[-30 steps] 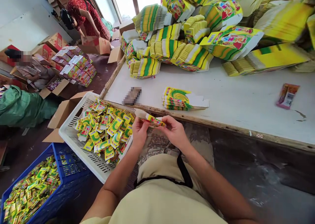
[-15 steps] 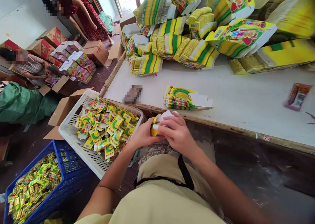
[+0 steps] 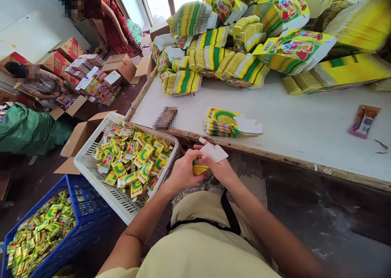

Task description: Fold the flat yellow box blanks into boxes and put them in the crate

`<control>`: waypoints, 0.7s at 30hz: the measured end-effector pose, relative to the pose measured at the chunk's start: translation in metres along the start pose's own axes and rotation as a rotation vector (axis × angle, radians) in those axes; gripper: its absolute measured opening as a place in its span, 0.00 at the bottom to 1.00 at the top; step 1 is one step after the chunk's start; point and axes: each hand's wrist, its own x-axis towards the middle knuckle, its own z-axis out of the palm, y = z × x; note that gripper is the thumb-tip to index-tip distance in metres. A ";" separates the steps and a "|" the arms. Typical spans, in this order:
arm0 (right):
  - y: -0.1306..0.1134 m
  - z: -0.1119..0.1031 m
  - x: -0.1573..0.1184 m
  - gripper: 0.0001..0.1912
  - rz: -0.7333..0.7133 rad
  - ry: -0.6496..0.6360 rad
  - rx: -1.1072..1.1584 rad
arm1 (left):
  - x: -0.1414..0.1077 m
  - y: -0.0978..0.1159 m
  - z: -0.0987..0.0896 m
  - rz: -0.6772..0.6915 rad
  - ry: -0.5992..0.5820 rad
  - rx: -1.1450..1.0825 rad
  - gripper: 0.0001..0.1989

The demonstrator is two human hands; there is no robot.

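In front of my lap, just off the table's edge, both hands are closed around one small yellow-and-green carton [image 3: 200, 168]. My left hand [image 3: 183, 170] grips its left side. From the right, my right hand [image 3: 218, 168] holds it, with the white inner flap sticking out over the fingers. Part of the carton is hidden behind the fingers. On the table beyond my hands lies a short stack of flat yellow cartons [image 3: 221, 122]. To the left, a white basket [image 3: 122, 213] holds many small yellow cartons.
Bundles of flat cartons [image 3: 210, 58] are heaped along the back of the white table [image 3: 293, 123]. A small packet [image 3: 364, 121] lies at the right. A blue crate [image 3: 91, 208] full of small packs stands on the floor at left. Two people are among cardboard boxes [image 3: 120, 68].
My right hand has turned and slipped lower around the carton, so the white flap now shows above its fingers. The person in red has shifted, and a box on the far stack has moved.
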 end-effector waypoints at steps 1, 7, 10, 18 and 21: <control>-0.002 -0.001 -0.002 0.38 -0.065 -0.017 -0.071 | 0.000 0.000 -0.001 -0.029 -0.015 -0.019 0.30; -0.018 -0.009 -0.012 0.21 -0.325 -0.278 -0.579 | 0.002 -0.007 -0.004 -0.170 -0.077 -0.158 0.39; -0.024 -0.019 -0.008 0.18 -0.314 -0.395 -0.690 | 0.004 -0.010 -0.007 -0.186 -0.091 -0.142 0.38; -0.028 -0.024 0.002 0.18 -0.312 -0.375 -0.810 | 0.017 -0.005 -0.016 -0.159 -0.154 -0.035 0.35; -0.025 -0.023 0.001 0.13 -0.334 -0.341 -0.779 | 0.016 -0.004 -0.017 -0.122 -0.135 -0.017 0.32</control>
